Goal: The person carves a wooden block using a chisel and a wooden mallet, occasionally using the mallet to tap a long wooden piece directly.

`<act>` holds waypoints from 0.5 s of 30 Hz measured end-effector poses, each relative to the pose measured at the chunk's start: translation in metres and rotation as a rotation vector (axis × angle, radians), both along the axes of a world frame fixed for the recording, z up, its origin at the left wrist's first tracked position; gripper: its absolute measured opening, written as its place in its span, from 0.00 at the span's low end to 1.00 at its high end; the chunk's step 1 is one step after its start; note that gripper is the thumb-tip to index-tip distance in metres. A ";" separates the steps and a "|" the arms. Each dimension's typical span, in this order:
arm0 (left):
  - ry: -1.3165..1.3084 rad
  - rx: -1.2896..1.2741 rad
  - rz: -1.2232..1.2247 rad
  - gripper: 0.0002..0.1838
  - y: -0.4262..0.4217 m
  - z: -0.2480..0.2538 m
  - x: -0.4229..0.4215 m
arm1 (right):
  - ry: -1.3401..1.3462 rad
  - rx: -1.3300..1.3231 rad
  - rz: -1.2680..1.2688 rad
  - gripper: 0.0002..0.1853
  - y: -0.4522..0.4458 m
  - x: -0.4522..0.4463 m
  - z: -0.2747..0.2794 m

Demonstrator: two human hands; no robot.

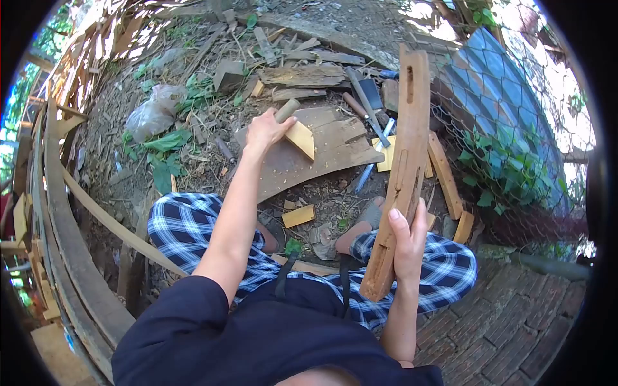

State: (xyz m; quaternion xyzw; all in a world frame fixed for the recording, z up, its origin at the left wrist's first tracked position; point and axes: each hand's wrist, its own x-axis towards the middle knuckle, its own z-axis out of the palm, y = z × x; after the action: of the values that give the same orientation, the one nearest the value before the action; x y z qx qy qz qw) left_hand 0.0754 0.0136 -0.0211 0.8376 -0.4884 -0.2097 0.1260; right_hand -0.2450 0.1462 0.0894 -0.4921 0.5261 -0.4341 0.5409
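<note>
My left hand (265, 130) is closed round a thick wooden handle (287, 110) above a worn board (331, 138) on the ground. Against its fingers lies a pale yellow wood block (301, 140) with a slanted end; whether block and handle are joined I cannot tell. My right hand (409, 248) grips the lower part of a long brown wooden beam (407, 148) with slots cut in its face. The beam stands tilted over my right leg, its far end pointing away. Beside it lie a chisel (386, 133) and a long-handled tool (364, 96).
Small yellow wood blocks (298, 216) and a drilled wood strip (445, 175) lie around my feet. A chain-link fence (508, 96) stands on the right, long planks (77, 238) on the left. A plastic bag (154, 114) lies among debris.
</note>
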 end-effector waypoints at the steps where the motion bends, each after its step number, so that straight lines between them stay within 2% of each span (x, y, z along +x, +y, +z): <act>1: 0.212 0.082 0.046 0.35 0.002 0.004 0.001 | 0.007 0.013 0.019 0.21 0.002 -0.002 -0.001; 5: 0.076 0.018 -0.132 0.34 -0.002 -0.035 0.054 | 0.035 0.002 0.004 0.24 0.007 -0.006 -0.002; 6: 0.062 0.020 -0.153 0.34 -0.002 -0.030 0.059 | 0.022 0.003 -0.017 0.24 0.008 -0.005 -0.003; 8: 0.125 0.030 -0.041 0.36 0.001 -0.020 0.063 | 0.002 -0.036 -0.043 0.23 0.009 -0.004 -0.004; 9: 0.113 0.037 -0.057 0.36 0.000 -0.006 0.054 | -0.009 -0.030 -0.060 0.23 0.009 -0.003 -0.003; 11: 0.093 0.001 0.063 0.37 -0.003 0.012 0.030 | -0.033 0.006 -0.022 0.23 0.008 -0.004 -0.002; 13: 0.039 0.032 0.040 0.39 -0.017 0.010 0.018 | -0.032 -0.014 -0.033 0.23 0.009 -0.007 -0.009; 15: -0.020 0.173 -0.049 0.40 -0.030 0.003 0.009 | -0.034 -0.019 -0.002 0.23 0.009 -0.009 -0.009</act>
State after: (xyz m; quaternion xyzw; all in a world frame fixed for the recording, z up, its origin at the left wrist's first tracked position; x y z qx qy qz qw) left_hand 0.0841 -0.0168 -0.0179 0.8352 -0.4900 -0.2460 0.0432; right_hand -0.2536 0.1557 0.0803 -0.4894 0.5131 -0.4481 0.5444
